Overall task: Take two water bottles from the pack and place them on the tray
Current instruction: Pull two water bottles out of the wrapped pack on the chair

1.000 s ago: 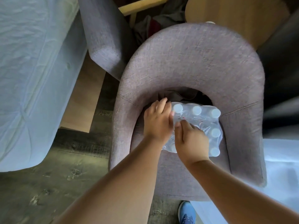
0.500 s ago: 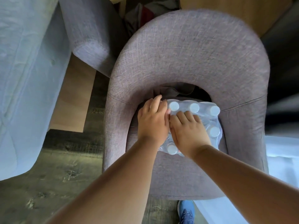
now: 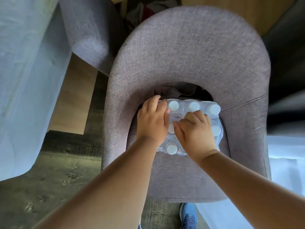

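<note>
A shrink-wrapped pack of water bottles [image 3: 194,107] with white caps sits on the seat of a grey fabric armchair [image 3: 189,52]. My left hand [image 3: 152,120] rests on the pack's left side, fingers pressed against the wrap near the far-left cap. My right hand [image 3: 195,133] lies on top of the pack's middle, fingers curled and pinching the clear plastic wrap. Several caps show around the hands; the others are hidden under them. No tray is in view.
A bed with pale sheets [image 3: 24,80] fills the left side. Another grey chair [image 3: 89,30] stands at the back left beside a wooden panel [image 3: 72,103]. White fabric [image 3: 287,162] lies at the right. My blue shoe [image 3: 188,215] is on the dark wood floor.
My right hand has shifted right and forward across the top of the pack, now gripping the wrap at its middle. The left hand stays at the pack's left edge.
</note>
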Available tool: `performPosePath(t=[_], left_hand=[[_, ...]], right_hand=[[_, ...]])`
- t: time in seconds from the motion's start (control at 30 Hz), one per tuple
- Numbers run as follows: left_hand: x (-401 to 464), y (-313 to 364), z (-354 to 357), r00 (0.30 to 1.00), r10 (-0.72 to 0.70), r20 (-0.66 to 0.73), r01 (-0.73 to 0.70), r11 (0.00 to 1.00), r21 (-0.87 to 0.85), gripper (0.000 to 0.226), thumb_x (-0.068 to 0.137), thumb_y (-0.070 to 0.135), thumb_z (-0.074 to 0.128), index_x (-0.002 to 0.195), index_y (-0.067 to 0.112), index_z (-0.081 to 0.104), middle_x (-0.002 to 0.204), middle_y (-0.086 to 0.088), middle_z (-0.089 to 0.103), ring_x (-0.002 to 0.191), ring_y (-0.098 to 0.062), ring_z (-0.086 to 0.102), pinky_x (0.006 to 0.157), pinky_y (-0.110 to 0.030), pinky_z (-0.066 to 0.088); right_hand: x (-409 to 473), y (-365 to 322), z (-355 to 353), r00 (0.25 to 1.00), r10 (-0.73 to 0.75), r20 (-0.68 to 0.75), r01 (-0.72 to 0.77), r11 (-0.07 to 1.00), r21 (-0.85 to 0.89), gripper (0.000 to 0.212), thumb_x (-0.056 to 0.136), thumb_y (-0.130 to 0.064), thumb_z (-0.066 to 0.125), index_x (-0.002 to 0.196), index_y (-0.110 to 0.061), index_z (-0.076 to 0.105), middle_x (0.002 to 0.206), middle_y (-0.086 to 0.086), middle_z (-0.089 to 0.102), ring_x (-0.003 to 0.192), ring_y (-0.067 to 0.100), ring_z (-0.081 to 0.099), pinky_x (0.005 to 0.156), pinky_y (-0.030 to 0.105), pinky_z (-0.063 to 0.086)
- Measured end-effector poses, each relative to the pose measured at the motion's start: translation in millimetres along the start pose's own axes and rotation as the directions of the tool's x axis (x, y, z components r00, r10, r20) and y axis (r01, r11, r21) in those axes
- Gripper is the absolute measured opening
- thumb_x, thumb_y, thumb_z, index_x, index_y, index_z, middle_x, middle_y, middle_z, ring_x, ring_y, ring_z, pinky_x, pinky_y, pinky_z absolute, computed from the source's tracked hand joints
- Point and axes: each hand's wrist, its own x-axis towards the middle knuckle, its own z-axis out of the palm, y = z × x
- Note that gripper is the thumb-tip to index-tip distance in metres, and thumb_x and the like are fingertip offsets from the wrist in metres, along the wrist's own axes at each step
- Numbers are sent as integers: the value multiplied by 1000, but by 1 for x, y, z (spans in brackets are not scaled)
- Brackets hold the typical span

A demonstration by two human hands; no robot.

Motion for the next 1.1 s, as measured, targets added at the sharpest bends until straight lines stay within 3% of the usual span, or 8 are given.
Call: performPosePath(t=[0.13, 0.3, 0.47, 0.6, 0.67, 0.8, 0.97, 1.1], left_hand=[[0, 0, 1, 1000, -7, 7, 7, 1000, 9, 43, 105, 35, 38, 131, 14, 65, 143, -8, 56, 127, -30, 53, 99, -48, 51], [-3, 5, 2, 1000, 10, -17, -9, 998, 54, 45, 103, 34, 37, 127, 11, 67, 137, -12, 60, 121, -34, 57, 95, -49, 53], [-2, 3, 1, 1000, 12, -11, -12, 998, 60, 46, 104, 35, 35, 128, 11, 66, 137, -13, 60, 121, -35, 57, 95, -49, 53], [-3, 2, 2, 1000, -5, 10, 5, 998, 60, 46, 105, 35, 34, 132, 13, 63, 140, -11, 57, 125, -33, 54, 99, -49, 52], [-2, 1, 2, 1000, -14, 17, 13, 999, 44, 46, 105, 36, 34, 133, 14, 62, 141, -10, 56, 126, -33, 53, 100, -49, 52], [-4, 1, 2, 1000, -24, 3, 24, 999, 28, 46, 104, 39, 33, 130, 15, 64, 139, -7, 58, 124, -31, 55, 95, -47, 53], [-3, 1, 1, 999, -26, 23, 25, 1000, 13, 49, 105, 38, 28, 129, 16, 64, 139, -6, 57, 125, -29, 54, 96, -45, 53], [-2, 0, 1, 999, -32, 30, 33, 999, -13, 50, 104, 38, 28, 129, 14, 64, 138, -7, 57, 124, -31, 54, 96, -46, 53]], right_hand=[[-26, 18, -30, 997, -54, 58, 46, 989, 139, 54, 98, -25, 54, 47, -10, 46, 43, 5, 44, 47, 27, 43, 59, 33, 38], [-67, 49, -34, 927, -322, 192, 341, 937, -77, 40, 91, -24, 67, 54, -11, 59, 58, 6, 52, 60, 30, 53, 66, 40, 47], [-59, 30, -33, 963, -191, 192, 207, 976, -66, 36, 87, -25, 66, 54, -12, 58, 55, 6, 52, 59, 30, 52, 65, 42, 48], [-43, 17, -45, 981, 4, 193, 18, 993, -115, 25, 86, -34, 68, 86, -9, 68, 86, 9, 65, 82, 34, 59, 79, 43, 48], [-27, 13, -42, 967, 20, 254, 21, 988, -155, 34, 83, -38, 72, 101, -9, 70, 98, 10, 67, 92, 34, 61, 87, 45, 49], [-1, 4, -22, 917, -50, 396, 147, 964, -220, 52, 72, -38, 85, 116, -13, 73, 98, 10, 68, 92, 35, 65, 91, 48, 52], [10, -5, -2, 884, -29, 466, 149, 964, -222, 38, 77, -44, 83, 105, -19, 77, 84, 4, 74, 90, 33, 67, 89, 45, 49], [14, -12, 10, 915, -25, 402, 89, 986, -141, 30, 60, -29, 95, 80, -11, 80, 67, 2, 71, 77, 31, 68, 69, 39, 56]])
